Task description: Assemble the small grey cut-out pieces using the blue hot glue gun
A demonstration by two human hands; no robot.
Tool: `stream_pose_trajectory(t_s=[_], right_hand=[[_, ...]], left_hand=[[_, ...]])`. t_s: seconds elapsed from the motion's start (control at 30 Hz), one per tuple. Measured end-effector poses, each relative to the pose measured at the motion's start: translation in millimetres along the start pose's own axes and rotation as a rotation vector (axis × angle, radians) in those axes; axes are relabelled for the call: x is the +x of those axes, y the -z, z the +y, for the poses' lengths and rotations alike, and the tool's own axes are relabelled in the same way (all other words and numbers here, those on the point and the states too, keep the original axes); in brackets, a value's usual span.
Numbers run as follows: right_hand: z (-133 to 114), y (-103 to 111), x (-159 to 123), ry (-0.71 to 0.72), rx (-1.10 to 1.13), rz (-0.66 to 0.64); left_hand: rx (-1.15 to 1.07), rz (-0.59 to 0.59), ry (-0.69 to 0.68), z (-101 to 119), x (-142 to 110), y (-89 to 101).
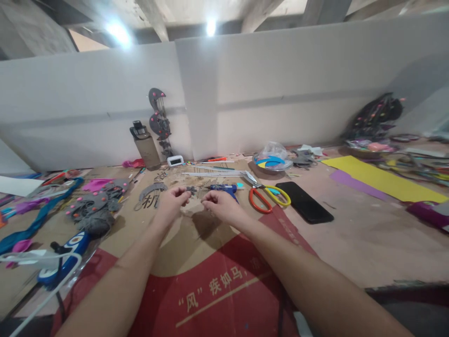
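Note:
My left hand [174,200] is raised over a cardboard sheet [171,257], thumb and fingertips pinched on a small dark grey piece [191,189]. A short gap to its right, my right hand [220,205] has its fingers closed in a pinch; what they hold, if anything, is too small to make out. Just beyond the right hand lies a blue glue gun [228,188], partly hidden by the fingers. A curved grey felt piece [152,188] rests on the cardboard left of my left hand. Scissors [260,200] with red and yellow handles lie to the right.
A black phone [304,202] lies right of the scissors. Behind stand a bottle [146,149], a small white timer [175,161] and a bowl [268,169] with scraps. Grey felt pieces [93,203] with pink dots and a white cable [66,281] lie left; a yellow sheet [382,177] lies right.

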State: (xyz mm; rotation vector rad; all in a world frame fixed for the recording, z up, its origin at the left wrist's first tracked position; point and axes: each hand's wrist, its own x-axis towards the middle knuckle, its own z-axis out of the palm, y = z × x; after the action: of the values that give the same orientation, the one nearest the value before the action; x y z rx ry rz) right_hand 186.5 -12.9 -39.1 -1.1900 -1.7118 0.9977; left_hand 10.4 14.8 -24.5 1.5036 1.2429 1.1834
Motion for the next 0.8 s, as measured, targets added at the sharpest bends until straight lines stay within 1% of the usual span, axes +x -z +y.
stream_pose_trajectory(t_s=[0.07,0.13,0.17,0.2,0.27,0.33,0.43,0.5,0.53,0.6,0.67,0.7,0.73,0.8], right_hand=[[-6.3,0.1,-2.4,-0.002,0.026,-0.117],[-16.4,0.0,-6.9,0.01,0.057,-0.204],[-21.9,-0.1,-9.7,0.014,0.061,-0.25],[-27.3,0.2,-12.4,0.009,0.053,-0.301],[-35.8,2.4,-17.4,-0.026,0.02,-0.394],[-40.1,8.7,-21.1,-0.058,-0.033,-0.405],[-39.0,27.2,-25.3,-0.093,-0.202,-0.326],[-35.1,43.3,-27.6,-0.132,-0.402,-0.285],[-32.5,51.3,-28.2,-0.121,-0.495,-0.221],[-25.7,64.8,-28.0,-0.077,-0.6,-0.019],[-16.8,72.4,-25.2,-0.053,-0.646,0.18],[-11.9,73.6,-23.0,-0.075,-0.675,0.244],[-6.9,73.2,-20.5,-0.109,-0.699,0.268],[1.5,70.0,-15.1,-0.187,-0.723,0.252]], left_hand=[[0.045,0.129,-0.038,1.3,8.9,15.5],[0.118,0.277,-0.109,3.8,16.6,31.8],[0.121,0.35,-0.135,5.0,19.5,39.0],[0.099,0.399,-0.15,6.1,21.7,45.0],[0.066,0.446,-0.153,7.3,23.9,52.5],[0.081,0.454,-0.139,8.4,23.3,53.8],[0.177,0.407,-0.128,13.1,17.8,47.4],[0.251,0.346,-0.135,19.4,11.9,41.0],[0.29,0.307,-0.139,23.1,8.6,37.9],[0.337,0.275,-0.161,30.0,2.5,32.8],[0.341,0.244,-0.19,34.3,-2.0,29.2],[0.333,0.237,-0.206,35.1,-3.4,27.8],[0.319,0.233,-0.22,35.2,-4.4,26.6],[0.279,0.225,-0.244,34.0,-5.2,24.5]])
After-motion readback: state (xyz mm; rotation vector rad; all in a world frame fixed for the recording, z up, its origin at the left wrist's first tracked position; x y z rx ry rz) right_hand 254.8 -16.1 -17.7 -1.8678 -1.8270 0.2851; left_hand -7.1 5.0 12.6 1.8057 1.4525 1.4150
